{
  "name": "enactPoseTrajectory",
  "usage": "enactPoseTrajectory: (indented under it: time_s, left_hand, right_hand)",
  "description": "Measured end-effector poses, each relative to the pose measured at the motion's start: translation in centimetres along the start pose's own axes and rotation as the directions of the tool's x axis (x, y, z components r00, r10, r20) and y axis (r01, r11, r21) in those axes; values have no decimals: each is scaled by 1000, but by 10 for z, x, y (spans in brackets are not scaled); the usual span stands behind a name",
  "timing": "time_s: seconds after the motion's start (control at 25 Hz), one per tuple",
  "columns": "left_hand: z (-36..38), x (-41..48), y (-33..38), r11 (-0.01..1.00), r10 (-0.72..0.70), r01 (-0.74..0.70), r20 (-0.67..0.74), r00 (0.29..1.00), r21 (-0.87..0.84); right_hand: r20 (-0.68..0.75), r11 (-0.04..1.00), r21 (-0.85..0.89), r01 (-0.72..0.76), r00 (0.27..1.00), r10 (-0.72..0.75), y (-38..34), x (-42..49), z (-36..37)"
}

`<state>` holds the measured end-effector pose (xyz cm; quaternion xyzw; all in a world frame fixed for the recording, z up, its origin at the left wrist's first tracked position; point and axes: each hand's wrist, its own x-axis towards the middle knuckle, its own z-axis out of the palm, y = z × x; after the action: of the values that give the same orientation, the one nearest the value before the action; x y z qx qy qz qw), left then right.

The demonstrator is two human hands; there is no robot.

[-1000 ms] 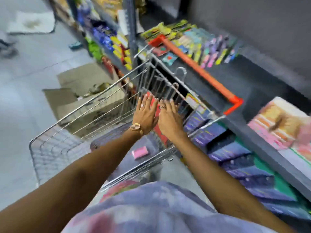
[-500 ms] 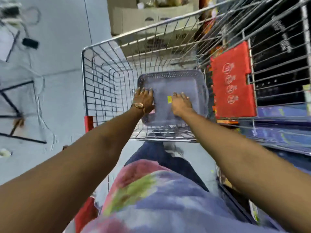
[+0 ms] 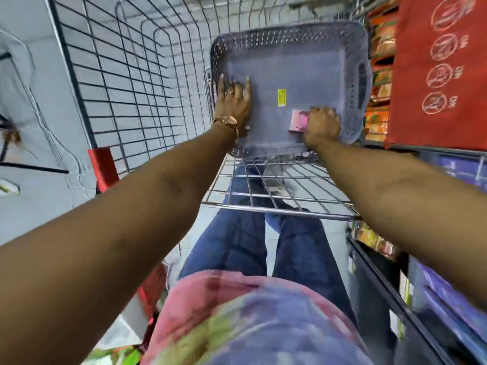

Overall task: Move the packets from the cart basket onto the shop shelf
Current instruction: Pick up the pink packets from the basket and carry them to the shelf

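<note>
We judge the main risk to be a poor grip: the right hand point(image 3: 322, 125) is curled over one edge of the pink packet point(image 3: 298, 120), which lies flat on the floor of the grey plastic basket point(image 3: 291, 31), near its right front corner. A thin flat packet on smooth plastic may slide away from the fingers rather than lift, or slip out on the way up. We cannot tell whether the fingers have closed under it or only press on top.

Second risk: the basket itself may shift in the wire cart point(image 3: 126, 83). The left hand point(image 3: 234, 101) lies spread and flat, fingers extended, on the basket's left inner side, which we read as steadying it; if that hand lets go early, the basket could skid.

Third: the shelf point(image 3: 411, 306) stands to the right, and the cart's wire side lies between it and the basket; the packet could catch on it.

Contents: the basket holds this single packet and a yellow sticker point(image 3: 281, 97) on its floor; we see nothing else in it. The cart holds only the basket.
</note>
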<state>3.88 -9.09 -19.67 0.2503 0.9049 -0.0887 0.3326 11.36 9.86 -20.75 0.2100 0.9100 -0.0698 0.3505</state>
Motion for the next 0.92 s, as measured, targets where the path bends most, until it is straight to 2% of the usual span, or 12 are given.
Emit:
enactPoseTrajectory:
  time_s: [0.08, 0.12, 0.2, 0.24, 0.28, 0.32, 0.4, 0.52, 0.6, 0.68, 0.8, 0.92]
  left_hand:
    - [-2, 1, 4, 1000, 26, -25, -8, 1000, 9]
    - [-8, -1, 6, 999, 36, -36, 0, 999, -8]
    - [-22, -8, 9, 993, 34, -38, -36, 999, -109]
    - [-32, -12, 12, 983, 29, -40, -61, 998, -181]
    - [-45, -16, 16, 965, 25, -44, -77, 997, -257]
    - [-60, -21, 21, 943, 35, -64, -93, 995, -327]
    - [-94, -31, 35, 899, 87, -139, -141, 986, -415]
    - [-145, -49, 61, 844, 187, -290, -259, 948, -451]
    - [-184, -66, 82, 808, 244, -404, -380, 892, -430]
    - [-224, -82, 106, 772, 322, -502, -442, 837, -389]
    - [-272, -107, 144, 641, 471, -690, -538, 699, -336]
    - [-310, -135, 188, 533, 584, -806, -578, 570, -257]
  right_hand:
    - [-14, 997, -33, 71, 997, -72, 6, 1, 1]
    - [27, 997, -8, 78, 997, -78, 8, 1, -6]
    - [146, 991, 132, -5, 989, -15, 8, -1, -23]
    - [217, 968, 233, -98, 975, 46, 8, -5, -34]
    - [285, 914, 351, -205, 953, 105, 8, -9, -46]
    - [338, 813, 496, -306, 930, 143, 7, -15, -62]
    - [343, 510, 776, -371, 927, 152, 11, -33, -90]
    - [230, 157, 955, -252, 962, 147, 21, -72, -134]
    - [131, -5, 991, -132, 976, 175, 38, -109, -162]
    - [39, -151, 989, -4, 974, 224, 63, -144, -188]
    - [-90, -309, 929, 205, 932, 350, 101, -198, -218]
    - [-178, -386, 836, 391, 857, 483, 132, -253, -236]
